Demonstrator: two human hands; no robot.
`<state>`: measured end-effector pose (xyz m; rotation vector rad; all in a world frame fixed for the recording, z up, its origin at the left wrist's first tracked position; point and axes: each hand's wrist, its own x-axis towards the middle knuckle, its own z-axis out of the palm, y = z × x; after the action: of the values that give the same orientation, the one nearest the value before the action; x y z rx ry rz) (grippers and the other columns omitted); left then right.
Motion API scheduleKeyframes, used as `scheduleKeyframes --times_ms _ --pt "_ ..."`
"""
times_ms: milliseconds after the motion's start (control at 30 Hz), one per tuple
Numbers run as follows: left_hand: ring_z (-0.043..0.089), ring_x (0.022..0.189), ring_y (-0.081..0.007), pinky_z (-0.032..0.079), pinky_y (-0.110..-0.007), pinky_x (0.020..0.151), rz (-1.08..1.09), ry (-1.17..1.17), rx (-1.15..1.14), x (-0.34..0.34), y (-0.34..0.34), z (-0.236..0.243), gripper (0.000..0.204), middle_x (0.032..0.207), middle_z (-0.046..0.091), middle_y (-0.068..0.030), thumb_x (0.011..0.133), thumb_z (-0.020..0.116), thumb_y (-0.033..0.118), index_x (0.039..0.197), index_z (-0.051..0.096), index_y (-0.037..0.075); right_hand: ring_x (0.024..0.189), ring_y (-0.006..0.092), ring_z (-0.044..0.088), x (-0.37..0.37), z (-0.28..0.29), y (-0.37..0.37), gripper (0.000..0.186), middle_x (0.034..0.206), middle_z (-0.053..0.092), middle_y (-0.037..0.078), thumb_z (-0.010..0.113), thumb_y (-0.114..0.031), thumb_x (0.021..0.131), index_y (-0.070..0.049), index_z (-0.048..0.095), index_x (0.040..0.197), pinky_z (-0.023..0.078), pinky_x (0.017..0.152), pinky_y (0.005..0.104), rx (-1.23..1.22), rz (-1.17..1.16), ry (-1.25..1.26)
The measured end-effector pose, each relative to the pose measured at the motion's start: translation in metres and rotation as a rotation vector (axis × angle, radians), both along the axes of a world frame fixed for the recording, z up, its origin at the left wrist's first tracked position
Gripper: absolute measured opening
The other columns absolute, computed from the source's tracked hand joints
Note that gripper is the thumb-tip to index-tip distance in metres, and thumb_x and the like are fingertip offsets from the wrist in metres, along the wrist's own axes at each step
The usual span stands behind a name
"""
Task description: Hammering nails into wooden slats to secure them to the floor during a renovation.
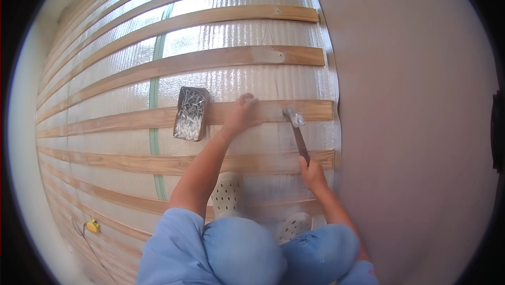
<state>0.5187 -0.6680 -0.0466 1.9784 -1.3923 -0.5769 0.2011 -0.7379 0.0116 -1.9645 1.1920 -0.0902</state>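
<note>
Your right hand (314,174) is squeezing a hammer (300,140); your left hand (241,115) is touching a board (319,110), grip hard to tell.

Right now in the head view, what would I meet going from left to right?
Small yellow object, green strip, open box of fasteners, left hand, hammer, plain pinkish-brown surface.

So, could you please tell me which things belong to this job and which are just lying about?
This job:
hammer, in the right hand
slat, below the left hand
fixings in their box, probably

Lying about, seemingly:
tape measure
cord
</note>
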Motion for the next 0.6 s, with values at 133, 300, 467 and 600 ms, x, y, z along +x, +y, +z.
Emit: scheduleKeyframes --times_ms 133,300,467,600 --pt "0.047 0.127 -0.0346 0.043 -0.043 0.106 0.012 0.026 0.014 -0.001 -0.002 0.004 0.077 0.136 0.045 -0.014 0.063 0.088 0.017 0.131 0.055 0.005 0.078 0.0397 0.066 -0.011 0.023 0.013 0.049 0.079 0.064 0.027 0.051 -0.042 0.098 0.006 0.063 0.098 0.05 0.074 0.0458 0.324 -0.126 0.04" --pt "0.042 0.13 -0.0356 0.04 -0.043 0.109 -0.003 -0.012 -0.013 0.0 -0.007 0.001 0.078 0.139 0.043 -0.0148 0.064 0.088 0.019 0.133 0.054 0.006 0.049 0.009 0.05 -0.018 0.011 0.018 0.048 0.062 0.052 0.001 0.048 -0.049 0.101 -0.004 0.054 0.082 0.043 0.045 0.0279 0.009 -0.124 -0.406" --pt "0.04 0.131 -0.0377 0.038 -0.044 0.11 -0.011 -0.019 0.014 -0.001 -0.009 0.0 0.084 0.14 0.042 -0.0171 0.067 0.086 0.02 0.14 0.048 0.008 0.05 0.0146 0.057 -0.009 -0.02 -0.005 0.047 0.066 0.059 0.01 0.053 -0.045 0.099 0.0 0.059 0.087 0.043 0.046 0.0332 -0.175 -0.021 -0.103" --pt "0.042 0.127 -0.0383 0.038 -0.044 0.108 -0.053 -0.099 0.03 0.0 -0.004 0.002 0.089 0.136 0.044 -0.0189 0.069 0.084 0.021 0.146 0.041 0.007 0.084 0.0428 0.068 -0.003 0.028 0.005 0.057 0.083 0.068 0.028 0.051 -0.046 0.097 0.01 0.064 0.098 0.05 0.075 0.0476 0.206 -0.19 0.056"
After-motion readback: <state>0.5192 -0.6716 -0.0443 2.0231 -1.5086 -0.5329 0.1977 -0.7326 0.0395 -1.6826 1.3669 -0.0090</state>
